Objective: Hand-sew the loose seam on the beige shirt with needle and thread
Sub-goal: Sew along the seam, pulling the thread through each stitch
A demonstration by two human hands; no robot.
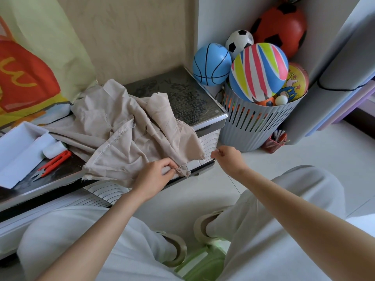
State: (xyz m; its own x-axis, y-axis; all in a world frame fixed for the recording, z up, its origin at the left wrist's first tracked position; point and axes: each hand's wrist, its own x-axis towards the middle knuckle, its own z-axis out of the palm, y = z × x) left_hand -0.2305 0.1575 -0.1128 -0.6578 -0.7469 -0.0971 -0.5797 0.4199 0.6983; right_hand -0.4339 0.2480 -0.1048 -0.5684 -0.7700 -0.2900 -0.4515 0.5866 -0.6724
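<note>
The beige shirt (129,136) lies crumpled on a low dark-topped table (190,94), its front edge hanging over the rim. My left hand (156,175) pinches the frayed seam at that front edge. To the right of the shirt, my right hand (227,159) is off the table and pinches a thin needle (217,150) between its fingertips. A fine thread (233,181) trails down from that hand over the floor. Whether the thread reaches the seam cannot be made out.
Orange thread snips (51,163) and a white spool (53,150) lie left of the shirt beside a white box (18,151). A grey slatted basket (255,126) full of balls stands right of the table. My knees and sandalled feet are below, above a green stool (203,262).
</note>
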